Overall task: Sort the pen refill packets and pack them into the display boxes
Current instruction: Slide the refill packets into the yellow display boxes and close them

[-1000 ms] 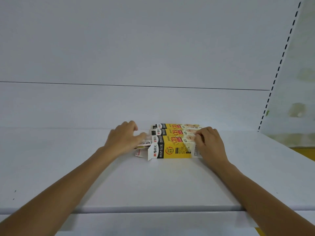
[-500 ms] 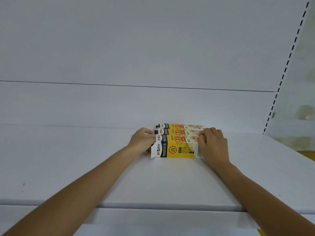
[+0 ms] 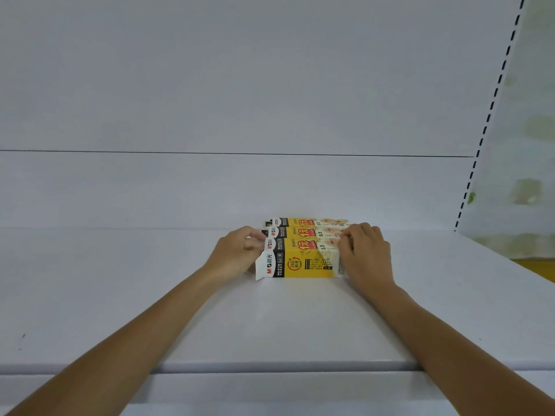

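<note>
Display boxes in a row on shelf, flanked by hands: left hand curled, gripping front box flap end; right hand pinching opposite end.

Printed card on plain white surfaces.
The display boxes look like thin cardboard, smoothly printed, with a faint sheen; the shelf and back panel are smooth, matt white, their material unclear.
</note>
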Tool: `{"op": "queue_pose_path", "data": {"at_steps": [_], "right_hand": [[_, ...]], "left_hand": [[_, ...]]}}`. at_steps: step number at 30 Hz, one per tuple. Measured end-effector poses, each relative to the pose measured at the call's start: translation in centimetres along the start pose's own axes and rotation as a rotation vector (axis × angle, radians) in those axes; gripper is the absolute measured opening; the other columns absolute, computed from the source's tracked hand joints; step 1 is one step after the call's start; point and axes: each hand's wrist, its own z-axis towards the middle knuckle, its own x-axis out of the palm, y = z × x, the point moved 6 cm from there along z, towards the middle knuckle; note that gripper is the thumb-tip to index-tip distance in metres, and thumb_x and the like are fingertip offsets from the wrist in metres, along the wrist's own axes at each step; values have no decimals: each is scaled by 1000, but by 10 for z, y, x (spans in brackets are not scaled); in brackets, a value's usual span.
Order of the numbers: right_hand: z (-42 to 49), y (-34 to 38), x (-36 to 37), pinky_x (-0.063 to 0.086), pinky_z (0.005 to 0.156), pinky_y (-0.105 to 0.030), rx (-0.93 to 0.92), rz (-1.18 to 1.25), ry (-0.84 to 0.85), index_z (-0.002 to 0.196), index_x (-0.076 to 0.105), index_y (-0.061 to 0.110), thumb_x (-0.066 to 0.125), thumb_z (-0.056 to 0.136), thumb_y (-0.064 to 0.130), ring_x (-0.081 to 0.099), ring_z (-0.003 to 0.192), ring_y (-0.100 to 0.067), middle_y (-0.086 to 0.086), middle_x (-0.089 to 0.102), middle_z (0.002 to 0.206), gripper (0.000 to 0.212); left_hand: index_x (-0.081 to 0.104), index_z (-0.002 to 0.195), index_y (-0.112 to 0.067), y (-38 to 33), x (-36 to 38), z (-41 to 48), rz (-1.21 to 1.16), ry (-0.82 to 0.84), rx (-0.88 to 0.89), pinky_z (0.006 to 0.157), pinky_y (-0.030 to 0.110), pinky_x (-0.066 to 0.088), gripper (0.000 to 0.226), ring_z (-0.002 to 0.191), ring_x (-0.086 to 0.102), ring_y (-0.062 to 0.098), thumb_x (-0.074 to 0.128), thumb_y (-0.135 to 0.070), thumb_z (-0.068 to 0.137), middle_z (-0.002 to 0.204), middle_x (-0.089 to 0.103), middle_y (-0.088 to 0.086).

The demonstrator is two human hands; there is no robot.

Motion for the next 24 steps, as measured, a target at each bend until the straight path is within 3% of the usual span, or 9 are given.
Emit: {"op": "queue_pose_path", "data": {"at_steps": [2,4,7,10,13,17,20,22,24], "right_hand": [[0,1,-2,35,70,-35,-27,-3,-3,88,59,7,35,94,23,48,88,-23,-6,59,95,29],[0,6,-9,35,63,-32,-103,-41,-52,79,62,9,30,88,32,51,79,-24,-4,64,85,40],[-5,23,-21,40,57,-29,-218,-42,-121,69,66,11,37,79,36,55,67,-23,-1,65,70,40],[-5,37,-17,33,67,-26,-264,-83,48,75,69,15,41,80,49,47,75,-14,6,57,73,44],[-2,39,-14,31,74,-25,-239,41,299,86,60,20,58,82,50,44,89,-11,8,53,88,30],[-1,50,-12,39,82,-31,-199,61,499,109,58,25,60,80,54,46,108,-13,8,53,106,41],[2,60,-8,40,74,-31,-229,-24,545,103,63,21,51,85,56,47,102,-17,6,55,90,41],[3,67,-9,42,73,-32,-239,-78,525,101,67,16,54,86,50,48,97,-17,-1,61,94,39],[2,78,-11,44,78,-32,-229,-58,530,111,65,16,60,84,44,53,98,-17,-2,62,104,39]], "left_hand": [[55,98,-19,2,-6,-3,14,-53,7,52,14,42,12,57,54,-4,61,-22,88,91,72,-4],[56,91,-21,5,-17,-11,94,-158,-19,56,18,42,17,67,58,3,65,-33,84,85,67,-7],[58,84,-22,-1,-28,-31,532,-264,-33,66,27,36,14,85,59,19,54,-34,88,87,63,-6],[59,79,-24,-15,-19,-51,771,-196,61,66,27,35,20,81,55,21,46,-35,89,86,63,-2],[62,81,-31,-16,-5,-61,694,-33,95,69,26,35,17,82,52,15,48,-37,89,93,64,-6],[67,101,-27,1,-10,-54,498,7,-8,77,27,42,21,98,59,19,51,-34,88,107,64,-6],[65,108,-23,8,-13,-54,375,55,-39,79,27,44,25,98,60,20,52,-31,88,109,65,-1],[66,102,-26,7,-13,-60,376,49,-11,78,26,44,20,94,60,19,52,-29,87,101,65,-3],[65,83,-31,4,-12,-65,396,32,40,74,26,43,14,89,59,17,52,-27,86,86,61,-9]]}}
